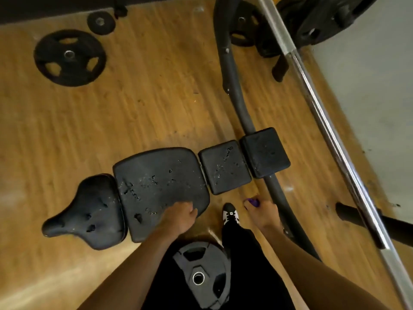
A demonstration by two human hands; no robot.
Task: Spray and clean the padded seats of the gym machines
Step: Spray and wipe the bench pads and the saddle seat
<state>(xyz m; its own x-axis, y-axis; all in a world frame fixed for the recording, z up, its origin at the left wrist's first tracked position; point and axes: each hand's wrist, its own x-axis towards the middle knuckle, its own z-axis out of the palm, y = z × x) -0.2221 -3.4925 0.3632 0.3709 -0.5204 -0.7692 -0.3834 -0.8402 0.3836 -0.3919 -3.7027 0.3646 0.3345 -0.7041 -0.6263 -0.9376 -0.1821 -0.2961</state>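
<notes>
A black padded bench lies below me in several cracked sections: a saddle-shaped seat (89,211) at the left, a large back pad (156,182), then two square pads (224,167) (264,152). My left hand (178,217) rests on the near right corner of the large pad, fingers curled under; whether it holds a cloth is hidden. My right hand (261,209) hangs beside the bench frame, shut on a small purple object (252,201) that is mostly covered by the fingers.
Weight plates lie on the wooden floor at the far left (69,57), (100,22) and by my legs (202,276). A curved black frame tube (234,86) and a chrome barbell (324,121) run along the right. My shoe (231,214) stands between the bench and the frame.
</notes>
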